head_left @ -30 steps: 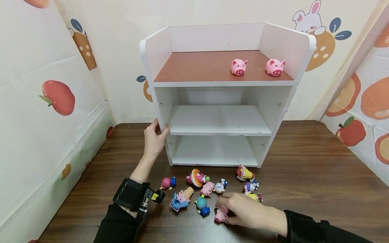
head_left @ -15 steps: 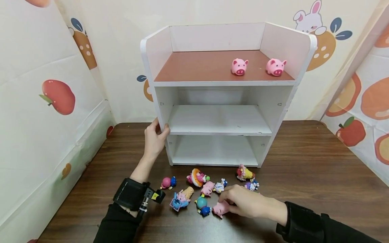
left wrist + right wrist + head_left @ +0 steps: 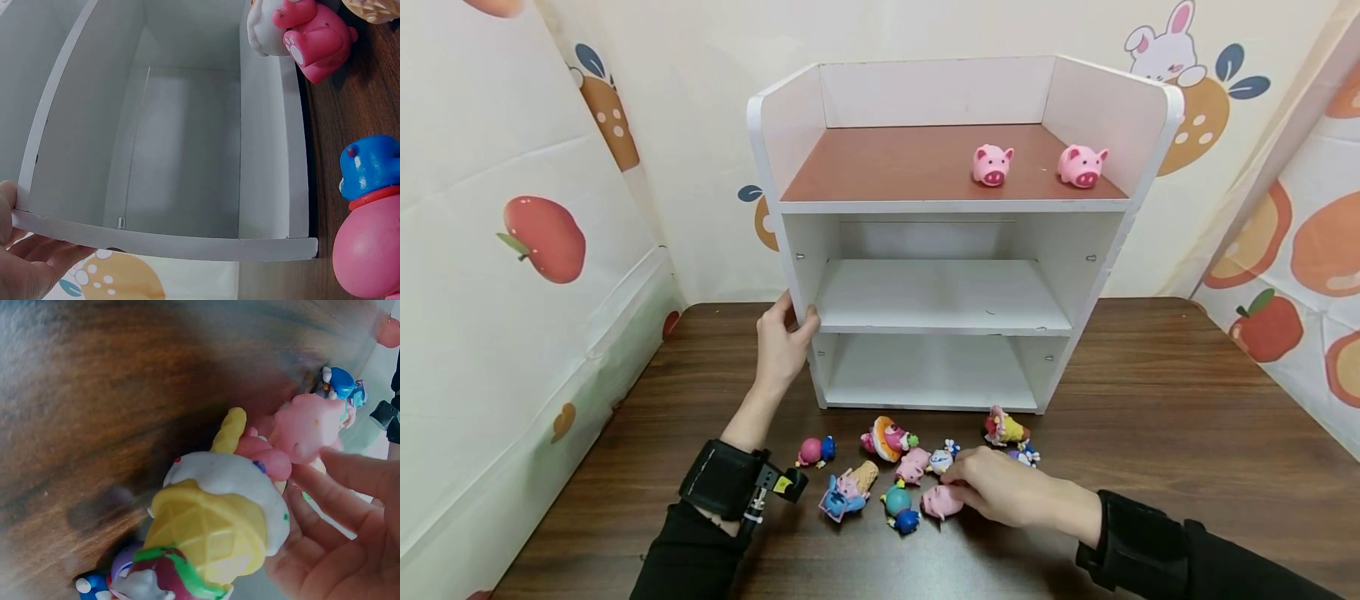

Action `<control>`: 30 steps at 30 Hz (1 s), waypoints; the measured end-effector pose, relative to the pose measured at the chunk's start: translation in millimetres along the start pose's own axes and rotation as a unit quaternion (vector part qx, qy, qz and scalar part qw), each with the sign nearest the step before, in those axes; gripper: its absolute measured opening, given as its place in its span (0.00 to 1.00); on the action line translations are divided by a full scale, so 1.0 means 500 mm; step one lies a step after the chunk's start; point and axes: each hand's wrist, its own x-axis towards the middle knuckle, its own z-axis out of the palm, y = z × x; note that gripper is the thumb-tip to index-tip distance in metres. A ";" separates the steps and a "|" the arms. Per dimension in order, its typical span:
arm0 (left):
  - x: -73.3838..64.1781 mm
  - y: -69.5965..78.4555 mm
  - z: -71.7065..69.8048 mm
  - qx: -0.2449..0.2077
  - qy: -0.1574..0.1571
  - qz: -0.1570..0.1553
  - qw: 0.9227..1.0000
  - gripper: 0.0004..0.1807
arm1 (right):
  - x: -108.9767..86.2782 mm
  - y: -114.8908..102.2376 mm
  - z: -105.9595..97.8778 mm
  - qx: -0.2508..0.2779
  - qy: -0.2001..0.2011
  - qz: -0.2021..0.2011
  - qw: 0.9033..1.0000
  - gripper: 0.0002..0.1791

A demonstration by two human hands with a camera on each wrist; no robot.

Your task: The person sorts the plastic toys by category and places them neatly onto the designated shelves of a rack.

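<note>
The pink pig (image 3: 938, 502) is pinched at one end by the fingertips of the right hand (image 3: 1000, 487), just beside the teal-and-blue toy (image 3: 899, 507) in front of the shelf unit (image 3: 943, 292). It is judged light, firm, smooth enough to slip a little, and hardly fragile; it is best taken by the rounded body. The shelf unit, likely stiff and far heavier, is gripped by the left hand (image 3: 782, 346) at its side panel. The pig's gripped end is covered in the head view; whether the bench (image 3: 1150, 400) is touched cannot be told. The cone toy (image 3: 209, 528) is hidden there by the right hand.
</note>
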 end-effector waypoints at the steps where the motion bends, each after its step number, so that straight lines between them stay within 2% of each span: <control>1: 0.000 0.000 0.000 0.000 0.000 0.000 1.000 0.17 | 0.000 -0.001 -0.001 -0.010 0.008 -0.002 1.000 0.05; 5: 0.000 0.000 0.000 -0.002 0.001 0.002 1.000 0.18 | -0.001 -0.006 -0.003 -0.034 0.031 0.000 0.999 0.04; 10: 0.000 0.000 0.000 -0.006 -0.002 0.004 1.000 0.17 | 0.003 -0.018 -0.004 -0.048 0.044 0.024 0.998 0.06; 22: -0.002 -0.001 0.000 -0.017 -0.006 -0.004 1.000 0.17 | 0.019 -0.036 0.021 -0.115 0.040 0.064 0.990 0.12; 26: -0.002 0.000 0.000 -0.016 -0.005 -0.003 1.000 0.17 | 0.019 -0.034 0.021 -0.118 0.039 0.052 0.991 0.10; 30: -0.002 -0.001 0.000 -0.018 -0.004 -0.005 1.000 0.17 | 0.018 -0.027 0.013 -0.095 0.028 0.017 0.995 0.07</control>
